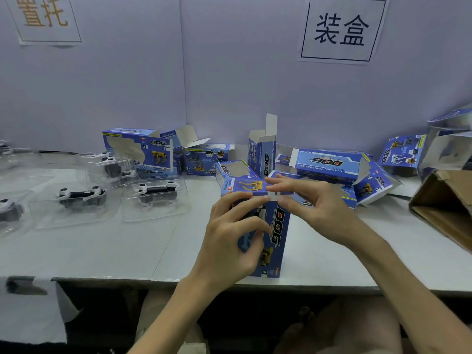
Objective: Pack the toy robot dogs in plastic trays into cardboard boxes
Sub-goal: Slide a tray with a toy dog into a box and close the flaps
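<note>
Pale bench (pixel 102 251), lilac wall (pixel 229 85): upright box (pixel 278 233) near the front edge, left grip (pixel 229 238) clamped round it, right grip (pixel 314 208) pinching its top flap (pixel 245 187). Tuck the tab squarely, body held steady.

I see a pale grey tabletop (pixel 102 251) backed by a lilac wall panel (pixel 127 85) carrying two paper signs, one with orange characters (pixel 43 19) at upper left and one with dark characters (pixel 342 29) at upper right, and a brown carton (pixel 444 208) lying open on its side at the right edge.

Blue box (pixel 279 227) upright — trayed dogs (pixel 155 190) left.
</note>
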### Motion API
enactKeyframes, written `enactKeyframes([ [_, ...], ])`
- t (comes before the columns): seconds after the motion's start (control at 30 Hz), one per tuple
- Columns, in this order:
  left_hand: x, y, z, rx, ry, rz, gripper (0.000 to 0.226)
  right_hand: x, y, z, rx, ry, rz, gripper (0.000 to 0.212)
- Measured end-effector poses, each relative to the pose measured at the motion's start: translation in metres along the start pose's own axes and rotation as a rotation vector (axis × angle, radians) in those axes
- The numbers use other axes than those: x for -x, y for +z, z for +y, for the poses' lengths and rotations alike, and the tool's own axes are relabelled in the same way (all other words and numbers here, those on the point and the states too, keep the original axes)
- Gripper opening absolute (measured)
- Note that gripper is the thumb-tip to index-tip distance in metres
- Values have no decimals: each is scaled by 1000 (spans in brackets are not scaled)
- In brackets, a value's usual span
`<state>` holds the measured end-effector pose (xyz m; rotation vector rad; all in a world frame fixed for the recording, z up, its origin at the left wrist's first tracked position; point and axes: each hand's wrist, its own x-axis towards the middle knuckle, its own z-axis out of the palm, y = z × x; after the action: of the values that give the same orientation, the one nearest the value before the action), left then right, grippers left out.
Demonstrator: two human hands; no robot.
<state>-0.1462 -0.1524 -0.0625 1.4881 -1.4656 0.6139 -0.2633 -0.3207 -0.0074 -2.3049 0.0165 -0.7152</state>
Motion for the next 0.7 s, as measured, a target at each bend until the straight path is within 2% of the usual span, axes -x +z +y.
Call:
enactKeyframes([
  [0.1,-1,2,2,2,14,5,14,10,1,3,100,9,-6,45],
  [0.2,-1,4,4,7,18,3,13,10,2,2,119,7,2,46],
  [0.3,-3,5,6,-24,15,-12,11,9,2,0,44,27,-8,39],
  [0.4,-7,5,11,-28,-18,-35,11,0,-1,-2,20,58,63,35],
  [0.53,-15,4,14,35,-76,-18,13,-9,-2,-5,46,29,138,14],
  [0.7,-16,10,11,49,-36,37,12,1,-1,0,11,6,94,14],
])
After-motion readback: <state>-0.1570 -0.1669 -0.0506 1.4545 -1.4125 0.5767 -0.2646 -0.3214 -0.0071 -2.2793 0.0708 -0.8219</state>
